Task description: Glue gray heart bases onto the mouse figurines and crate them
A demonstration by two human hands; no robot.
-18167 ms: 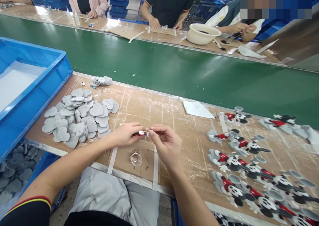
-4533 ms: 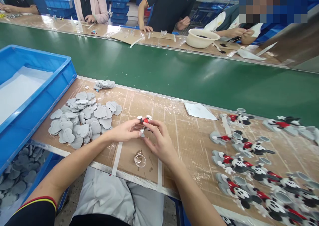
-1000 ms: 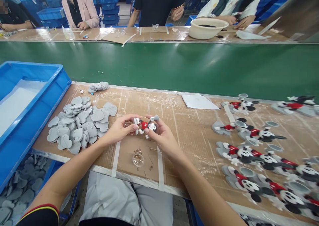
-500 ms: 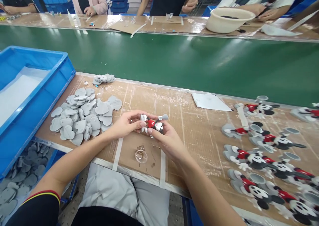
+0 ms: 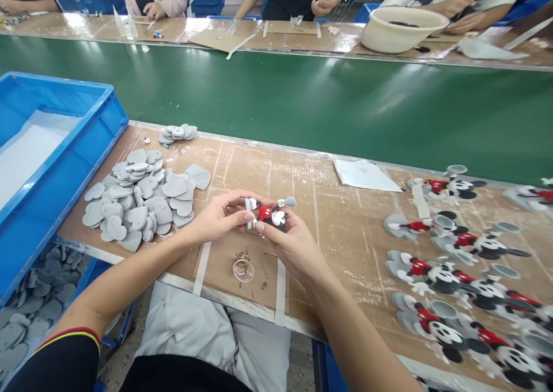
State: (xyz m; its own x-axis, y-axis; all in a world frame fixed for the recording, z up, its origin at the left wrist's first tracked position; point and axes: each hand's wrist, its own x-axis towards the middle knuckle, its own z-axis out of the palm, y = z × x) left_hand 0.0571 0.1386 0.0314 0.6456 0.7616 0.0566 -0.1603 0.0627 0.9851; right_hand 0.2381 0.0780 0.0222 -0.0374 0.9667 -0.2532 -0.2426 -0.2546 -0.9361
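Lying in blue bin [image 5: 86, 150] — white sheet [image 5: 38, 132]; in both hands [image 5: 222, 216] [image 5: 298, 241] — figurine [image 5: 264, 212].

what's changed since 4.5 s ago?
The figurine, in the left hand and right hand, has turned so its head points right. A flat grey piece now sits at its feet. The right edge of the heart pile appears one piece short. Unchanged: clear cup, blue crate, figurines at right.
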